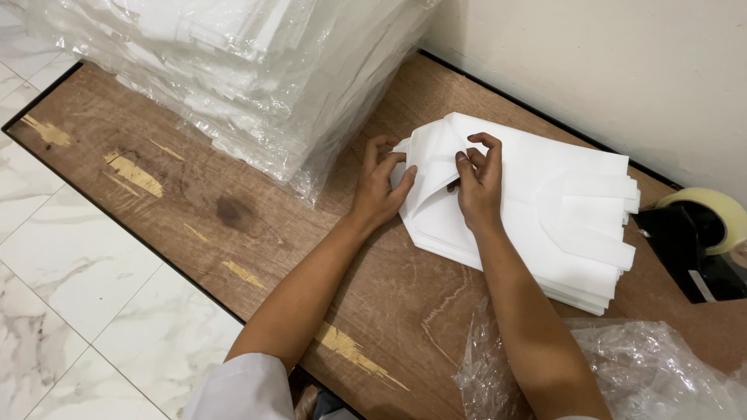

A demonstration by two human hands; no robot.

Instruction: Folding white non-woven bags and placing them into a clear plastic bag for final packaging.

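A stack of white fabric bags [545,210] lies on a worn wooden board [194,194] near the wall. My left hand [379,187] pinches the left corner of the top bag, thumb on top and fingers curled under the lifted edge. My right hand [478,183] grips the same top layer just beside it, fingers bent over a raised fold. The top layer is peeled up at that end while the others lie flat. The bags' handles point to the right.
A tall pile of plastic-wrapped white bags [249,70] stands at the back left. A black tape dispenser with a pale tape roll [704,233] sits at the right. Crumpled clear plastic [622,365] lies near the front right. White marble floor tiles [70,272] border the board.
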